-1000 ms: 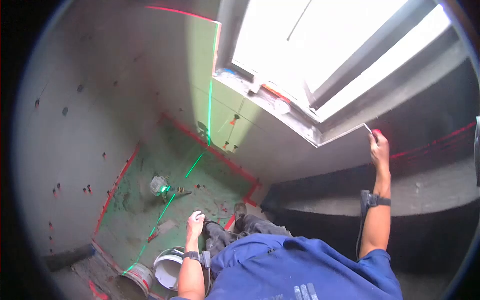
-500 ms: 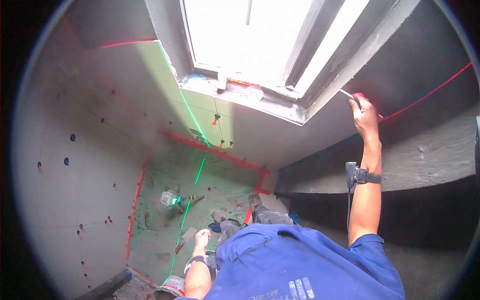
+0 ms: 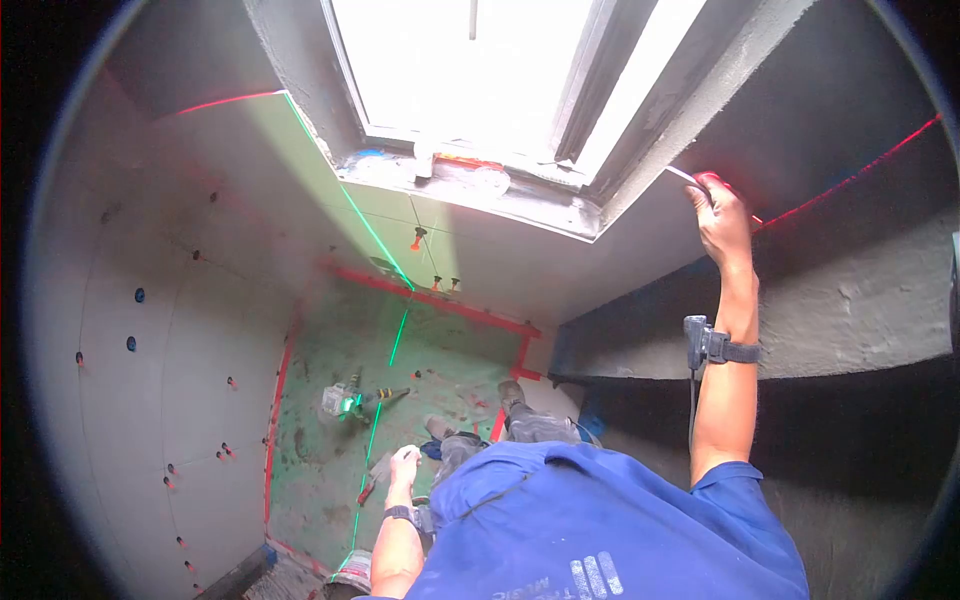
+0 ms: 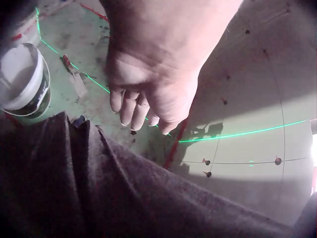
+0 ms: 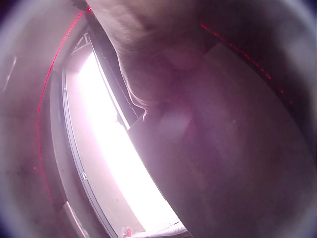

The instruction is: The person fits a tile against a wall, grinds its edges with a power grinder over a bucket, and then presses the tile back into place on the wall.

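Right hand (image 3: 725, 226) raised beside the bright window (image 3: 460, 75), fingers pinching a thin pale strip (image 3: 684, 178) near the wall corner, left hand (image 4: 153, 74) low over the green floor (image 3: 465, 345), fingers loosely bent.

Blue shirt (image 3: 590, 510) with pale stripes (image 3: 597, 577).

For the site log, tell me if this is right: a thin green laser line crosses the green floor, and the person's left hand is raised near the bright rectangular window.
Wrong hand: the head view shows the right hand raised near the bright window. The rest is right.
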### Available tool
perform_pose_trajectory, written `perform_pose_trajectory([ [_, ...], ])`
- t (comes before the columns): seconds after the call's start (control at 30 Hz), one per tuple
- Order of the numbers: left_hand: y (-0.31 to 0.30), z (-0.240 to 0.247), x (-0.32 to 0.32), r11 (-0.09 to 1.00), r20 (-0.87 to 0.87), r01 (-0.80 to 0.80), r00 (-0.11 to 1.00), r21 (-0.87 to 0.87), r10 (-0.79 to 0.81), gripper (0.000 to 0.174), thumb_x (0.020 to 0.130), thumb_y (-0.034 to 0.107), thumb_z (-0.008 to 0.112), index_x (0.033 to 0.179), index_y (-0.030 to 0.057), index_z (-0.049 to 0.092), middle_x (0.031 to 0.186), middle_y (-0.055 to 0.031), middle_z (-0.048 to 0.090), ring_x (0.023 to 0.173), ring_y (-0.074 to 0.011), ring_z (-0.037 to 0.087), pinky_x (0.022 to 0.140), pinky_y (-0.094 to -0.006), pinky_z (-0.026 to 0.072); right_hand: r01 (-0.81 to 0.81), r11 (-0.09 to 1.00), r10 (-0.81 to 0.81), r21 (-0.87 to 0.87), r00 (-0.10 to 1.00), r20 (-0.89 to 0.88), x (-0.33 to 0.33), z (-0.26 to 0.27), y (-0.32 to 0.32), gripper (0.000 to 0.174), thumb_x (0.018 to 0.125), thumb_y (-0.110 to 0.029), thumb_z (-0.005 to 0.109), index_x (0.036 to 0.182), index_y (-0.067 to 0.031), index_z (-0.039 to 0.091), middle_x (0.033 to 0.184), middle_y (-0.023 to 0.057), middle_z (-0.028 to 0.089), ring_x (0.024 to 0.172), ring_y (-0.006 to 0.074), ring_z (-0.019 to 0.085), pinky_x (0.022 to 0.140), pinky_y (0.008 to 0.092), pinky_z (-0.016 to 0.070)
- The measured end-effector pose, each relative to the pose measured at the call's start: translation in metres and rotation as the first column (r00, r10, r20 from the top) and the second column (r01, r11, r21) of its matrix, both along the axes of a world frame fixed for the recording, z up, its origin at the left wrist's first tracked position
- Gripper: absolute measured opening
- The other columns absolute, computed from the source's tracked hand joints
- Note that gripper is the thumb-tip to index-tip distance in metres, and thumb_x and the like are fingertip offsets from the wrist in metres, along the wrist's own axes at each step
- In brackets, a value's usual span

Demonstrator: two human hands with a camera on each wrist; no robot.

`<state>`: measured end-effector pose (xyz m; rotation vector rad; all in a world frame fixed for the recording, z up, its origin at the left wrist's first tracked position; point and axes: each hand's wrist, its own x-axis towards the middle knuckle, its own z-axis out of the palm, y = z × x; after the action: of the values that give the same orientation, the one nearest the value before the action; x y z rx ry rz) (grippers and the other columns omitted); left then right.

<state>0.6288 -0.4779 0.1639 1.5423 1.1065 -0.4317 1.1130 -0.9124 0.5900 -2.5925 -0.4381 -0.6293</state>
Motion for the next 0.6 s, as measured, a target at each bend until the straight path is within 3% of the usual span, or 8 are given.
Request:
perform_pose_trajectory([
  [0.3,0.005,-0.003,-0.004,1.0,-0.028,-0.022,0.999,0.015,0.022,0.024,0.094,0.015,0.06,0.115,0.0067,0.068,0.095,-0.0069,0.072,0.082,-0.0158,0.067,0.073,-0.031,0.0519,-0.005,1.0,0.002,-0.025,0.993,-0.12,-0.004,0.009,0.005,0.022,0.09,-0.018,0.068,0.108,-0.0057,0.066,0.091,0.0192,0.07,0.084,0.0368,0.069,0.072,0.0407,0.0519],
  [0.43,0.003,0.013,-0.001,0.997,-0.016,-0.044,0.999,0.057,0.045,0.022,0.093,0.013,0.06,0.111,0.0036,0.069,0.094,-0.0071,0.072,0.083,-0.0155,0.068,0.076,-0.0314,0.0541,-0.061,0.998,0.056,-0.016,0.979,-0.196,-0.009,0.022,0.018,0.015,0.091,-0.012,0.066,0.105,-0.0053,0.064,0.087,0.0174,0.07,0.076,0.0263,0.07,0.067,0.0368,0.0503],
  [0.6,0.004,-0.003,-0.007,0.997,0.011,-0.062,0.998,0.046,0.062,0.019,0.091,0.016,0.063,0.106,0.0079,0.072,0.093,-0.0049,0.072,0.082,-0.0137,0.067,0.075,-0.0313,0.0527,-0.142,0.989,0.127,-0.049,0.966,-0.226,-0.007,0.026,0.017,0.013,0.091,-0.009,0.064,0.103,-0.0036,0.065,0.084,0.0194,0.067,0.071,0.0258,0.067,0.065,0.0365,0.0491],
])
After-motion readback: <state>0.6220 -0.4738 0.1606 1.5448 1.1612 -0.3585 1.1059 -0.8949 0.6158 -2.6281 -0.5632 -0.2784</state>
